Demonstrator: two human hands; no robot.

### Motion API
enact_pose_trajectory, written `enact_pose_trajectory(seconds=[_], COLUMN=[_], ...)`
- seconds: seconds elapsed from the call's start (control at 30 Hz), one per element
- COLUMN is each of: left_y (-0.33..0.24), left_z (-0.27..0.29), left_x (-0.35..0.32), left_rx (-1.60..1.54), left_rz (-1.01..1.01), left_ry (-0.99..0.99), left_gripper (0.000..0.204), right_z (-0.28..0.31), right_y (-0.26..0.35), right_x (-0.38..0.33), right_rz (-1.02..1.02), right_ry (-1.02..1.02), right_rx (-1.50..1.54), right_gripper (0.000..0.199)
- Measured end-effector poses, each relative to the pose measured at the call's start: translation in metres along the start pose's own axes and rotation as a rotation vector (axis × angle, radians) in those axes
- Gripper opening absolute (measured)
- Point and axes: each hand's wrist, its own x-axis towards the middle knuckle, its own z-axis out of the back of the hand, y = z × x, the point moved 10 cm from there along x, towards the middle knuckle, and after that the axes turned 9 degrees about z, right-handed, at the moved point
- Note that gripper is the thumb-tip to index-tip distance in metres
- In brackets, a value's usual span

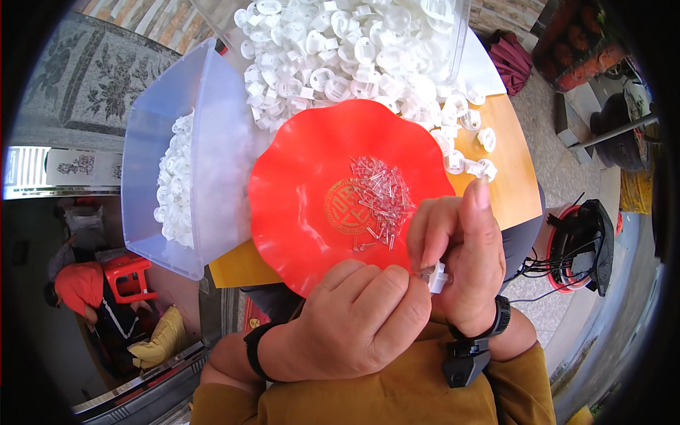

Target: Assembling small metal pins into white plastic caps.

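Near the front edge of a red scalloped plate (283, 163), both of my hands meet. My right hand (464, 258) is closed on a small white plastic part (438, 278), its thumb pointing up. Right beside that part, my left hand (361, 319) is curled with its fingertips pinched together; whatever it holds is hidden. On the plate lies a heap of thin clear plastic pins (382, 198). Beyond the plate a large pile of round white plastic parts (340, 57) fills a clear container, and several loose white parts (485, 140) lie to its right.
At the left stands a translucent blue bin (205, 163) with white pieces (177, 188) inside. The wooden tabletop (513, 170) shows at the right. A red basin with black cables (567, 255) sits on the floor. Far left are a red stool (129, 278) and another person (79, 287).
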Motion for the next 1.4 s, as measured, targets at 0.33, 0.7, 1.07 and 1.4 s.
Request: enact_pose_trajectory(seconds=[0.33,0.7,1.07,1.4], left_y=[0.0,0.016,0.006,0.001], left_z=[-0.003,0.003,0.001,0.004], left_x=[-0.005,-0.008,-0.007,-0.008], left_rx=[0.14,-0.056,0.035,0.0], left_rz=[-0.006,0.046,-0.043,0.006], left_ry=[-0.046,-0.031,-0.067,-0.074], left_gripper=[0.016,0.018,0.015,0.027], right_z=[-0.001,-0.007,-0.008,-0.004], right_y=[-0.008,-0.02,-0.029,-0.026], right_x=[-0.002,0.0,0.0,-0.004], right_rz=[-0.005,-0.2,-0.278,-0.257], right_ry=[-0.03,0.005,0.083,-0.071], right_rx=[0.026,0.238,0.168,0.132], right_gripper=[0.059,0.066,0.066,0.065])
